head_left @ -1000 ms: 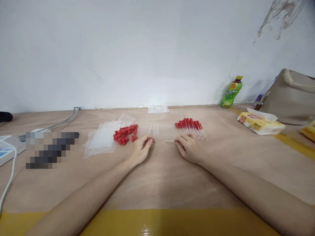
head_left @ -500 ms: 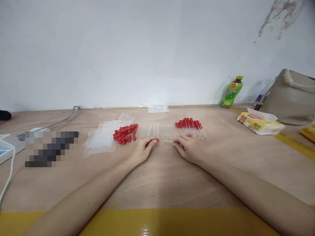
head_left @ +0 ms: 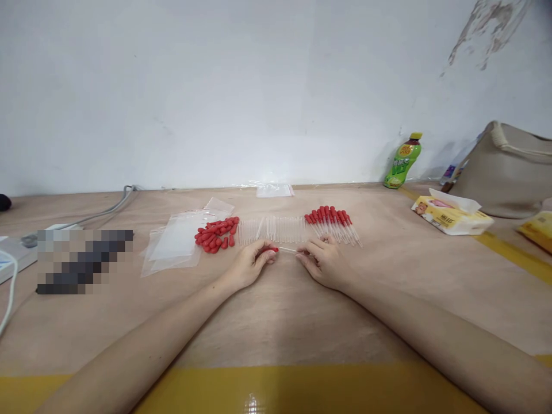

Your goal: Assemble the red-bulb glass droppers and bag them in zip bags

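Near the middle of the table, my left hand pinches a red rubber bulb, mostly covered by the fingers. My right hand grips a thin clear tube, whose free end points left at the bulb, very close to it; whether they touch is too small to tell. Behind the hands lies a row of clear tubes. Loose red bulbs are heaped left of that row. On its right, several tubes with red bulbs on their ends lie side by side.
Clear plastic bags lie left of the bulbs, with another bag by the wall. A green bottle, a tissue pack and a beige bag stand at the right. A grey cable runs at the left.
My right hand has moved slightly left, bringing the tube's end up close to the red bulb in my left hand. The whole view has shifted a little.
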A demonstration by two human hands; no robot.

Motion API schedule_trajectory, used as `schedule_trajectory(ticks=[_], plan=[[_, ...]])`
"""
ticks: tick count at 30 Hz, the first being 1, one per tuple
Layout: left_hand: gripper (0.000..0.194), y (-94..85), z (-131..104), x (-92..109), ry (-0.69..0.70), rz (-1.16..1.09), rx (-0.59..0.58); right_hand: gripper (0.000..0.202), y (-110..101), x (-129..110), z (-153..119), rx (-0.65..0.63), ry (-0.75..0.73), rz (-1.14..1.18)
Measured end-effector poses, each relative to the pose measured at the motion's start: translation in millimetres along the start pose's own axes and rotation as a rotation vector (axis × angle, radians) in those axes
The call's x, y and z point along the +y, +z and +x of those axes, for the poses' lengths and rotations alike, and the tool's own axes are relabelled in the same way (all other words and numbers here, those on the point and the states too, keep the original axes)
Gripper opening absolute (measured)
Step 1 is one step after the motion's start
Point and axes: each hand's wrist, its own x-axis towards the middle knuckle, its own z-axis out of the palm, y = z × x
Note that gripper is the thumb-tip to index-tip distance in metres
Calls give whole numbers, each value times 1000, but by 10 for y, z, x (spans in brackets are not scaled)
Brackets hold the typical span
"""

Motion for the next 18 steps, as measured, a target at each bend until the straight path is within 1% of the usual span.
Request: schedule_trajectory(ticks=[7,14,18], plan=[[16,5,-3,-29,23,-18,-4,17,-2,-2,8,15,-20,3],[17,3,-4,-20,5,-45,1,16,0,-20,10,77,-31,6],[17,6,-8,-29,16,-18,11,15,12,-20,4,73,-56,22]])
